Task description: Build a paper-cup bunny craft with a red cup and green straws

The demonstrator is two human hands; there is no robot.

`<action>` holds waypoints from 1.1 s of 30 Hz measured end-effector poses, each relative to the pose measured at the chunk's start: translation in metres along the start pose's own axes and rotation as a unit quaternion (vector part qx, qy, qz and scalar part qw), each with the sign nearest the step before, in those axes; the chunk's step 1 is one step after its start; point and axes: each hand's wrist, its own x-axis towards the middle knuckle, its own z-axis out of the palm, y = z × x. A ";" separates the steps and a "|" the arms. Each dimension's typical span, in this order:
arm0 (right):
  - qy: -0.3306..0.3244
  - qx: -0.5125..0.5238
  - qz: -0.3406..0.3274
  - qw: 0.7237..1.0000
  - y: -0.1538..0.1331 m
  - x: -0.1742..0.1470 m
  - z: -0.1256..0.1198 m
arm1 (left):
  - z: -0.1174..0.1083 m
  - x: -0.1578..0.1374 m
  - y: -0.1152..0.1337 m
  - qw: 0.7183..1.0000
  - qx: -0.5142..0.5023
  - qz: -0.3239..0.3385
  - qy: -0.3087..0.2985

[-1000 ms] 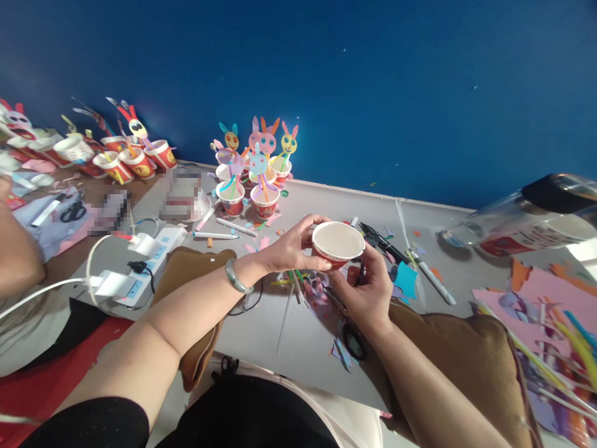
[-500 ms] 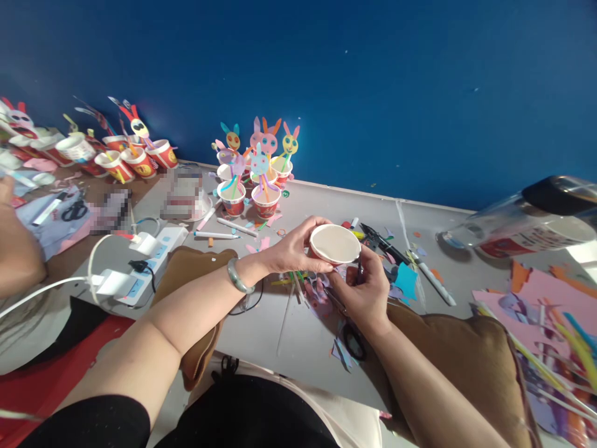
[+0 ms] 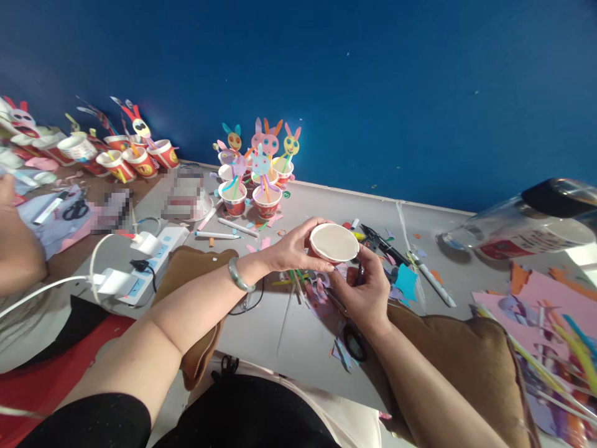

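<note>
A white-rimmed paper cup (image 3: 334, 243) is held above the table, its open top facing up toward me. My left hand (image 3: 296, 247), a bangle on its wrist, is wrapped round the cup's left side. At the cup's right side is my right hand (image 3: 366, 283), closed on a dark slim tool (image 3: 360, 272) that its fingers partly hide; its exact kind cannot be made out. Under the hands lie purple paper cut-outs (image 3: 319, 292) and thin straws (image 3: 296, 286). A black ring-shaped handle or loop (image 3: 354, 342) rests on the table below my right hand.
Finished cups with paper rabbit heads (image 3: 267, 202) stand by the blue wall; more red cups (image 3: 140, 163) are farther left. A power strip (image 3: 161, 255), brown cushions (image 3: 461, 354), markers (image 3: 436, 283), a clear bottle (image 3: 494, 218) and pink paper (image 3: 555, 298) surround me. Another person's arm (image 3: 18, 242) is at left.
The cup has shifted very slightly left. Both hands keep nearly the same position and grip.
</note>
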 end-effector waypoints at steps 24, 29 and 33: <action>-0.114 -0.035 -0.033 0.992 -0.012 0.000 -0.013 | -0.010 0.006 0.006 0.990 0.058 -0.027 0.125; -0.112 -0.044 -0.021 0.993 -0.010 -0.001 -0.011 | -0.013 0.009 0.000 0.991 -0.008 -0.055 0.120; -0.104 -0.048 -0.027 0.993 -0.008 -0.001 -0.011 | -0.010 0.009 0.005 0.991 -0.066 -0.085 0.084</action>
